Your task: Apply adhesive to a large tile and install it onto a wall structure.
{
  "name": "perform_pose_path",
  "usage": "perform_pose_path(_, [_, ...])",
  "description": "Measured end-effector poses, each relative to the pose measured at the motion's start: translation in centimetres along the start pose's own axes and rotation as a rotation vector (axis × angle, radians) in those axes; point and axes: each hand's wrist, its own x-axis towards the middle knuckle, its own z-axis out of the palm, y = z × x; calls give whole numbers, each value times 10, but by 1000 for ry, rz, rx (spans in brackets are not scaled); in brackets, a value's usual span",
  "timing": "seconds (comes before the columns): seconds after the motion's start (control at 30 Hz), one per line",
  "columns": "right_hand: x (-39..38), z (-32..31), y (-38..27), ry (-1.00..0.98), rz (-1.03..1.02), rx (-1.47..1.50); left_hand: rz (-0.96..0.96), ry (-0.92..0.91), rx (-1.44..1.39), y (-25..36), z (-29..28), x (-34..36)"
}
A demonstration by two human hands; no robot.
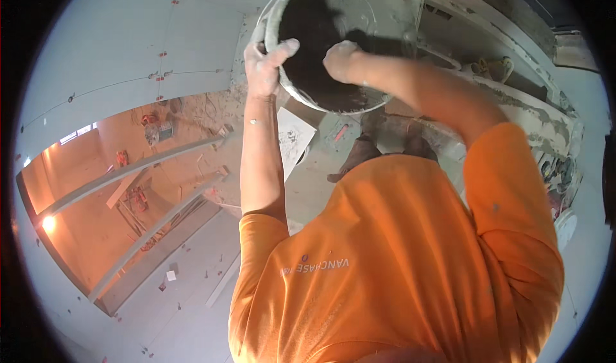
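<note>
**Reaching into the mortar bucket**

Holding the round grey plastic bucket, crusted with dried mortar, up in front of me, I have it tipped so its dark inside faces me. My left hand clamps the near rim, thumb hooked over the edge, a firm closed grip on the wall. My right hand is down inside the mouth, fingers curled; whether it holds a tool or a lump of mix I cannot tell. I judge this to be the scraping-out step, working the leftover dark material off the inner wall. The next move calls for a steady left hold while the right drags along the curve. Below the bucket lie pale floor tiles with small red spacer clips, a sheet of paper, and an orange-lit opening crossed by grey rails.
</note>
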Motion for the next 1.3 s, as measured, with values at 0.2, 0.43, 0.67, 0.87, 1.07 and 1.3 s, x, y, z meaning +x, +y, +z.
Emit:
perform_pose_path(0.2, [30, -85, 70, 18, 238, 978, -5, 40, -192, 2, -24, -2])
perform_pose_path(0.43, [41, -77, -33, 83, -16, -85, 26, -134, 6, 2, -17, 17])
perform_pose_path(0.67, [-11, -81, -24, -172, -149, -769, 89, -161, 134, 2, 1, 19])
perform_pose_path(0.87, [-22, -35, 0, 230, 372, 884, 114, -164, 115, 5, 27, 11])
perform_pose_path(1.07, [-26, -18, -14, -91, 502, 40, 234, -142, 287, 8, 36, 2])
perform_pose_path(1.3, [-38, -33, 19, 724, 317, 663, 228, -142, 313, 2, 30, -11])
